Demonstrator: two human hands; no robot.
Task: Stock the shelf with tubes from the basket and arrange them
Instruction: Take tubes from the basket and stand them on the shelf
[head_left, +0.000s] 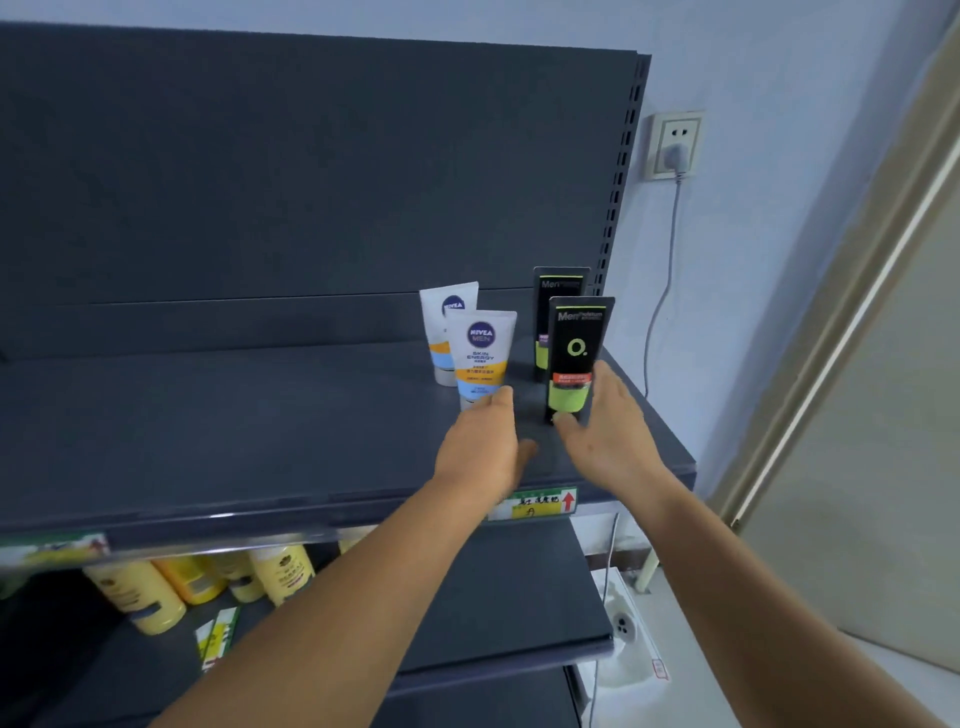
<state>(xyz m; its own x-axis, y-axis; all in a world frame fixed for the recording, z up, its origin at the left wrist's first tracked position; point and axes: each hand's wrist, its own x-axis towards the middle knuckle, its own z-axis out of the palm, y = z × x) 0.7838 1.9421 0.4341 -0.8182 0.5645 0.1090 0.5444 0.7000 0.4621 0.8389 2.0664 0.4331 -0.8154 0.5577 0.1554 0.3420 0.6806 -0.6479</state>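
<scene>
Rear white tube (441, 332): lower right hidden by the front white tube (480, 358); label partly readable only.
Rear black tube (550, 312): mostly hidden behind the front black tube (574, 358).
Front white tube: cap covered by the left hand (480, 447).
Front black tube: base and right edge covered by the right hand (605, 436); small print illegible.
Price tag (537, 504): left part behind the left forearm; handwriting unreadable.
Yellow bottles (208, 582), lower shelf: tops hidden by the shelf edge (208, 525); labels blurred.
Both arms: cut off at the bottom edge.
</scene>
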